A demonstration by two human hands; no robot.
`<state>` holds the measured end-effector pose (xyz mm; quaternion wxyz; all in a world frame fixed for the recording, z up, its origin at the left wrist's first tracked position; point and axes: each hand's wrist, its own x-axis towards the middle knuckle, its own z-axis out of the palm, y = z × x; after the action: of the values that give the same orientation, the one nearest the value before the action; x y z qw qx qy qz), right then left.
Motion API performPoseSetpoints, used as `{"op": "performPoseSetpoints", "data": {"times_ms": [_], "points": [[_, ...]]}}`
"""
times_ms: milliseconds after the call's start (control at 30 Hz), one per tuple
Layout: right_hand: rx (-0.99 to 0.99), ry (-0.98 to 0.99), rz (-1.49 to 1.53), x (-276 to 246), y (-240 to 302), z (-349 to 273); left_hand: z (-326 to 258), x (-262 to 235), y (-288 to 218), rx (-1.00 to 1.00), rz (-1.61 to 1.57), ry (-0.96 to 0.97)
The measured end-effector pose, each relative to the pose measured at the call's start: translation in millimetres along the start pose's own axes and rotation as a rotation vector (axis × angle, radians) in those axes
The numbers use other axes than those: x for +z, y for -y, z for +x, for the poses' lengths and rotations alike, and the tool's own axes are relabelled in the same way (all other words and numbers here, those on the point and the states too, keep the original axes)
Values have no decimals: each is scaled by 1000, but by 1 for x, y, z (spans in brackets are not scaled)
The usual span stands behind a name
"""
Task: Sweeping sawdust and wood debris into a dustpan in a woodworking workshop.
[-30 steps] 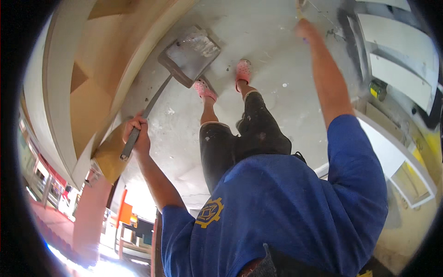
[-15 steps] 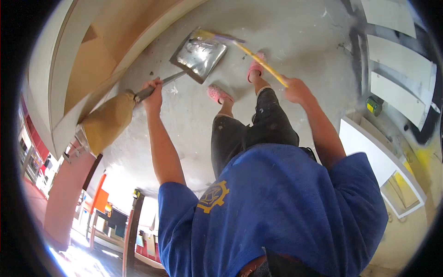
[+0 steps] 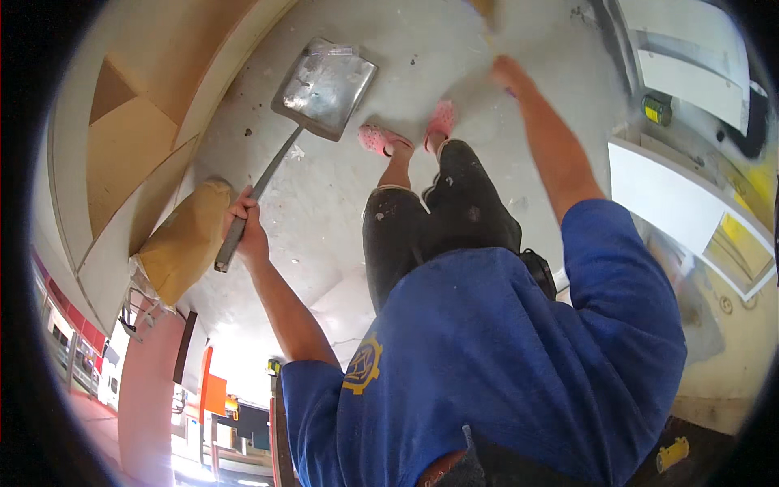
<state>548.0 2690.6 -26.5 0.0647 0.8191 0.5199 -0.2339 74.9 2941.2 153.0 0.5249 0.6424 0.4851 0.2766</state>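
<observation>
Grey floor (image 3: 454, 65), scuffed and flecked with white, is spreading out below you; brown-and-white wooden panelling (image 3: 138, 162) is curving up along your left, and white boards (image 3: 690, 81) are lying at the far right. Your left hand (image 3: 247, 229) is gripping a long-handled metal dustpan (image 3: 324, 88), its fingers wrapping fully around the grey handle near the end. Its square, shiny pan is resting on the floor ahead and slightly left, near your pink clogs (image 3: 375, 138). Your right hand (image 3: 510, 75), somewhat blurred, is clenching the yellowish handle of a broom (image 3: 484, 11), whose tan head is showing only partly at the top edge, well apart from the pan. Just beside your left hand, a tan paper sack (image 3: 182, 243) is bulging; on your right, a green-and-yellow can (image 3: 657, 109) is sitting near a white open-framed unit (image 3: 665, 191)
</observation>
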Motion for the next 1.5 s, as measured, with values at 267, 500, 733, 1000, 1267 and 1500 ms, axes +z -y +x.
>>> {"op": "performPoseSetpoints", "data": {"times_ms": [267,500,733,1000,1267,1500], "points": [[215,370,473,-84,188,-92,-86,-37,17,-90,37,-241],[70,304,24,-119,191,0,-187,-81,9,-181,11,-564],[-45,467,-152,-60,291,10,-245,-77,32,-277,-41,-791],[-373,311,-338,-132,362,-15,-273,-88,60,-428,-109,-1013],[-458,534,-417,-45,443,-2,-272,-79,107,-385,-140,-948],[-302,575,-253,-103,332,-90,-275,-70,131,-400,-76,-918]]}}
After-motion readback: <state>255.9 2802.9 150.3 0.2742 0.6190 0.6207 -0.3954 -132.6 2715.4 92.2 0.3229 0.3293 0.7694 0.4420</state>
